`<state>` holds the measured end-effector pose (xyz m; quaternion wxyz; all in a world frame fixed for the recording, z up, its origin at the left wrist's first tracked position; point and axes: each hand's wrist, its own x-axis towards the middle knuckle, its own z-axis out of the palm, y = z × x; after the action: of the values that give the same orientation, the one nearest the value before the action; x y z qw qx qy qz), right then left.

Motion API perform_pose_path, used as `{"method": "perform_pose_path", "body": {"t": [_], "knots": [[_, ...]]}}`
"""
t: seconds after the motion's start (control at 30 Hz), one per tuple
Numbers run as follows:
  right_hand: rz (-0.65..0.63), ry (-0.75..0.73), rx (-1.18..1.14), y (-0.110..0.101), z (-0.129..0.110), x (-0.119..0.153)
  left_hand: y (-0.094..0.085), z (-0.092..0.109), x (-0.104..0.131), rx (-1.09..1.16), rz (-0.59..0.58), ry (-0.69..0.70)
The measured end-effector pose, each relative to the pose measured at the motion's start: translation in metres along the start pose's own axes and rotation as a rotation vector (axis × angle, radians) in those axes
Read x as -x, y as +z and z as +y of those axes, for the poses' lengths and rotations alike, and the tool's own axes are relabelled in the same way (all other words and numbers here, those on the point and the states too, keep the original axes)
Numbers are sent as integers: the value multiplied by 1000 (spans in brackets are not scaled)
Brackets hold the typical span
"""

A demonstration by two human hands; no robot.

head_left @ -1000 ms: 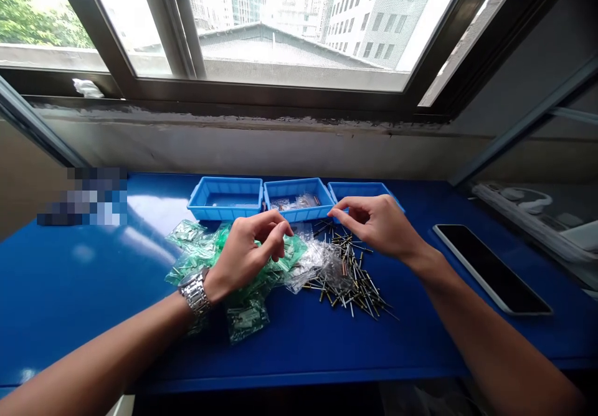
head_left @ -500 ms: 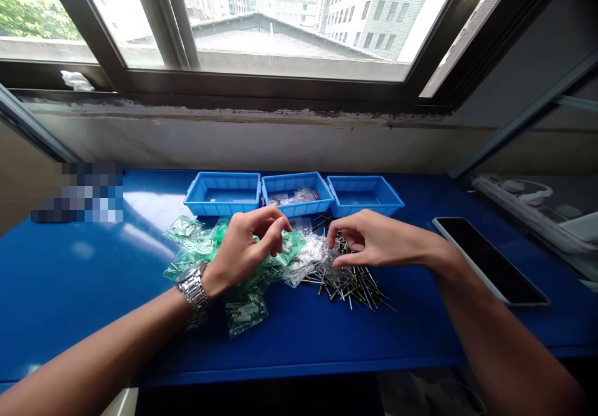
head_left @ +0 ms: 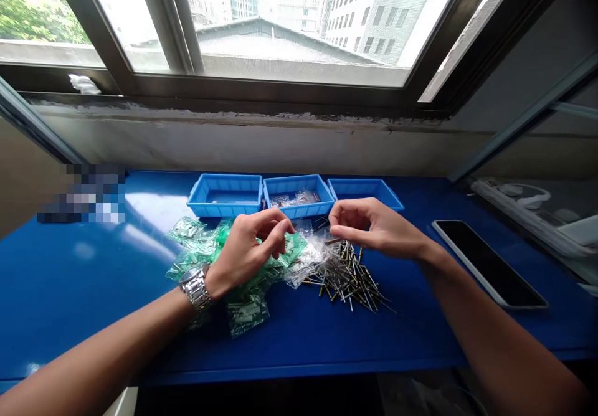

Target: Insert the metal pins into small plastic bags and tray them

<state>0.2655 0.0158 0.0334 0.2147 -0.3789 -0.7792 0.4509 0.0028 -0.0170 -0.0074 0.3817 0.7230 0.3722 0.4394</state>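
Observation:
My left hand (head_left: 250, 245), with a watch (head_left: 196, 286) on its wrist, hovers over the green plastic packets (head_left: 247, 310). Its thumb and index finger are bent toward each other with a gap between them, and nothing shows in them. Over the right side of the heap, my right hand (head_left: 374, 226) is closed in a pinch; a small thin brownish piece sticks out at its fingertips, too small to name. Below it lie metal rivet-like pins (head_left: 359, 285), beside clear plastic packets (head_left: 311, 255) in the middle.
Three blue bins stand along the back: the left bin (head_left: 224, 209), the middle bin (head_left: 303, 209) with small clear packets inside, and the right bin (head_left: 369, 185). A phone (head_left: 490, 263) lies at the right on the blue table (head_left: 116, 279). Behind is a window.
My right hand has risen slightly from the pile, and its fingers have closed on a small piece. My left hand has hardly moved. The view has shifted slightly.

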Motion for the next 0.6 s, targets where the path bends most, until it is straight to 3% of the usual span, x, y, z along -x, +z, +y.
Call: {"method": "perform_pose_path", "body": {"t": [0.17,0.37,0.47,0.6], "knots": [[101,-59,-281,17,4,-7,0,-1,1,16,-11,-33],[97,-59,-436,35,10,-14,0,-1,2,11,-6,-30],[77,-41,-428,41,12,-15,0,-1,2,21,14,-27],[136,-50,-250,45,13,-15,1,-2,1,2,20,-22]]}}
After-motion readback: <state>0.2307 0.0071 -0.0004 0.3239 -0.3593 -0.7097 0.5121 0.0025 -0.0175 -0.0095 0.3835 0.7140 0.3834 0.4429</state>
